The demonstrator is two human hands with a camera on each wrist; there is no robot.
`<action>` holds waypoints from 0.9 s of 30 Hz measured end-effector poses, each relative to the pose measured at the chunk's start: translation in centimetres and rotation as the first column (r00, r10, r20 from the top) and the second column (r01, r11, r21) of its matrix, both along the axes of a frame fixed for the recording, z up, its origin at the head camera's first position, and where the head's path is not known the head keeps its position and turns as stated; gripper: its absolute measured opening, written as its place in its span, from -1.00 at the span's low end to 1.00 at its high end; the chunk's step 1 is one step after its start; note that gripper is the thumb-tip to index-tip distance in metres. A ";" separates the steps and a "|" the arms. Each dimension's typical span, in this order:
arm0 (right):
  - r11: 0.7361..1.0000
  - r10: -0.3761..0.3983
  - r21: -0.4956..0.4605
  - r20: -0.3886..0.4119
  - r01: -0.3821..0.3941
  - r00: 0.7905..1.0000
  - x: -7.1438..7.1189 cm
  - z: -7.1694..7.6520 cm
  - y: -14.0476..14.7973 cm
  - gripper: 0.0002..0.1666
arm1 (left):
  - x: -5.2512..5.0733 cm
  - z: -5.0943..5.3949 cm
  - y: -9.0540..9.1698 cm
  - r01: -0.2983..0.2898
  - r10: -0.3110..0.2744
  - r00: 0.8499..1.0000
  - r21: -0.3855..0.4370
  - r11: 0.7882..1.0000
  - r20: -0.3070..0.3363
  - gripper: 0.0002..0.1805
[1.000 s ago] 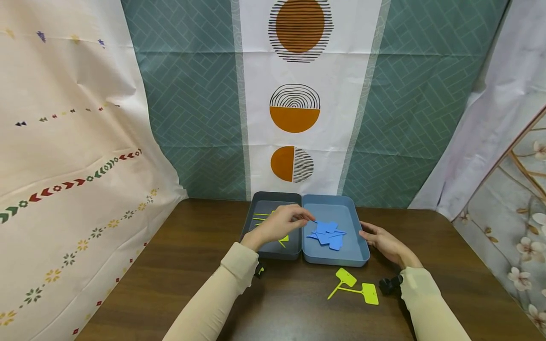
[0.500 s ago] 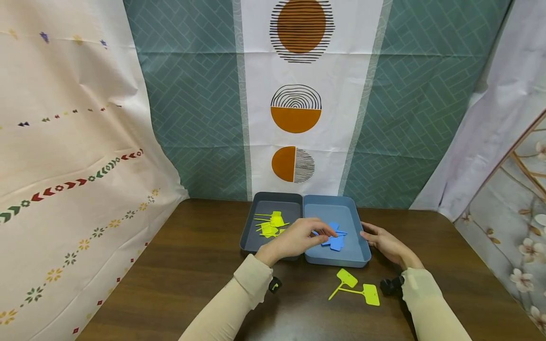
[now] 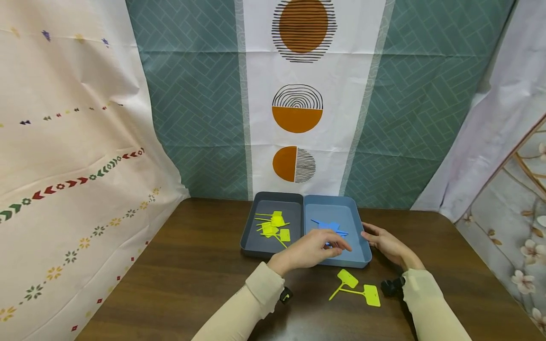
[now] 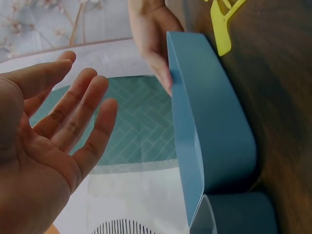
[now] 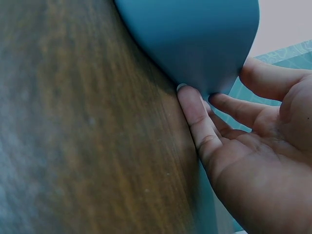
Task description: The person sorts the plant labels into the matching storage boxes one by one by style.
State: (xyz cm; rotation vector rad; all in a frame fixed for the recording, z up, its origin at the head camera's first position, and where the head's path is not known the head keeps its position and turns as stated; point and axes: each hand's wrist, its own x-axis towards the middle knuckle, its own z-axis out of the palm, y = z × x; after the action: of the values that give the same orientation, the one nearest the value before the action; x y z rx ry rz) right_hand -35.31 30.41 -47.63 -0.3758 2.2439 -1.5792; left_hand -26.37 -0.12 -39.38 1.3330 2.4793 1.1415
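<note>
My left hand point(image 3: 313, 247) hovers over the front part of the blue tray point(image 3: 358, 255), holding nothing. In the left wrist view its fingers point(image 4: 92, 105) are spread and loosely bent. Several blue plant tags point(image 3: 328, 226) lie in that tray, partly hidden behind the hand. My right hand point(image 3: 389, 244) is at the tray's right side. The right wrist view shows its fingertips point(image 5: 192, 105) touching the outer wall, with the thumb near the upper edge. Two yellow plant tags point(image 3: 347, 278) lie on the table in front of the blue tray, between the hands.
A dark grey tray point(image 3: 249, 242) stands against the blue tray's left side, with several yellow plant tags point(image 3: 268, 229) in it. Both sit on a brown wooden table point(image 3: 187, 265). A patterned cloth point(image 3: 204, 118) hangs behind the table's far edge.
My left hand has moved right and toward the front, from between the trays to over the blue tray's front. The yellow tags in the grey tray are uncovered. The right hand stays put.
</note>
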 end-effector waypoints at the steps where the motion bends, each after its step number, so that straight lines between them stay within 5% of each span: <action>1: 1.000 -0.002 0.003 0.001 0.002 1.000 0.0 0.0 0.0 -0.14 | 0.1 -0.1 0.2 0.005 -0.005 1.000 -0.006 1.000 0.001 -0.74; 17: 1.000 0.009 -0.008 -0.016 -0.009 1.000 0.1 0.1 0.0 -0.14 | 1.2 -2.2 3.1 0.084 -0.099 0.992 -0.181 0.980 -0.073 -0.73; 27: 0.999 0.032 -0.020 -0.026 -0.033 0.999 0.2 0.0 0.3 -0.10 | 1.9 -3.5 6.1 0.100 -0.154 0.981 -0.376 0.921 -0.117 -0.66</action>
State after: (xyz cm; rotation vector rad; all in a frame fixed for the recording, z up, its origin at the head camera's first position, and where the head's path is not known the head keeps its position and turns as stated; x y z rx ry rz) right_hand -35.12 30.75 -47.66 -0.4384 2.2303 -1.5910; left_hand -24.45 5.97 -42.90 1.4758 2.4924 0.5298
